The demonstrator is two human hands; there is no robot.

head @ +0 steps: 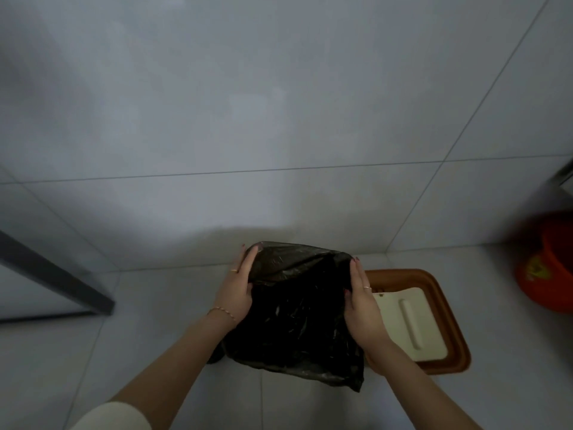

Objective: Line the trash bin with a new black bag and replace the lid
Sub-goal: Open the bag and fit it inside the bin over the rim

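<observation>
The black bag sits low in the view at about 6 o'clock from the frame's centre, spread wide between the two hands. Its upper edge is pulled open into a slack mouth, and the lower corner hangs loose towards 5 o'clock. Whatever it drapes over is hidden beneath the plastic, so the bin itself cannot be made out.

The left hand clamps the bag's side at 9 o'clock, fingers curled over the upper rim and thumb pressed against the film; a ring and a thin bracelet show on it. The right hand grips the opposite side at 3 o'clock, fingers upright along the edge, also ringed. The hands are well apart, with the bag stretched between them.

Just beyond the right hand, at 3 o'clock from the bag, a brown lid with a cream flap lies flat on the tiled floor, partly covered by the right wrist. Further out at 2 o'clock stands an orange bucket, blurred. A dark metal frame crosses the floor at 9 o'clock, and a pale tiled wall fills everything above.
</observation>
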